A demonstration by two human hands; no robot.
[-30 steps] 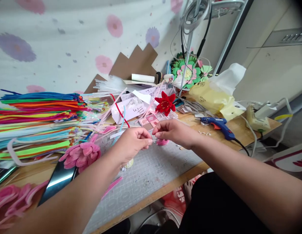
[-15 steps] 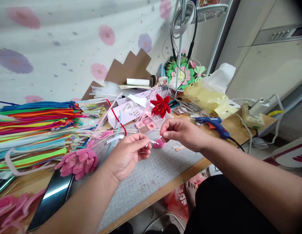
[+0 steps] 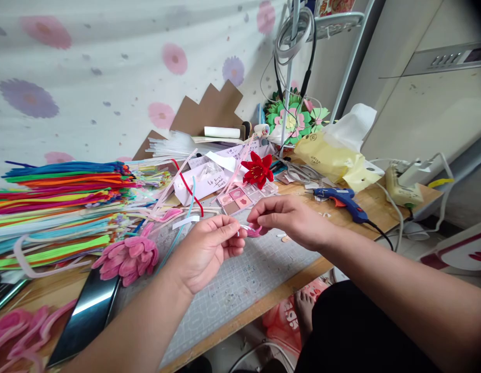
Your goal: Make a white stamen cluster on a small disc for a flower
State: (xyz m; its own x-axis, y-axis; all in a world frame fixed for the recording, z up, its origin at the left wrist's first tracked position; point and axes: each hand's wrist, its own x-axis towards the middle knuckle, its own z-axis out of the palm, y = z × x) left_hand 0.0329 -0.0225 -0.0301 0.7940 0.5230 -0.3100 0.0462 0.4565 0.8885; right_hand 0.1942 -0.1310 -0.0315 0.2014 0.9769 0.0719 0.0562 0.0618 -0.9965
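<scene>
My left hand (image 3: 213, 243) is pinched closed over the grey cutting mat, holding a few thin white strands (image 3: 244, 226) between thumb and forefinger. Their tips point right, toward my right hand (image 3: 285, 217). That hand's fingers are bent together at the strand tips; whatever they pinch is too small and hidden to make out. Just behind the fingertips lies a pink fuzzy piece (image 3: 255, 232), partly covered. A red fuzzy flower (image 3: 258, 170) stands beyond my hands, above an open palette (image 3: 237, 200) of pink and brown pans. Left of my left hand rests a pink many-petalled flower (image 3: 128, 257).
Bundles of coloured pipe cleaners (image 3: 65, 202) fill the left side. A dark glossy phone-like slab (image 3: 87, 316) lies near the cutting mat (image 3: 209, 311). At right are a blue glue gun (image 3: 341, 201), a yellow tissue pack (image 3: 329, 155) and a power strip (image 3: 404, 184).
My right hand has moved left and slightly down, closing the gap to the white strands. My left hand has shifted slightly right and still pinches them. The view has moved slightly.
</scene>
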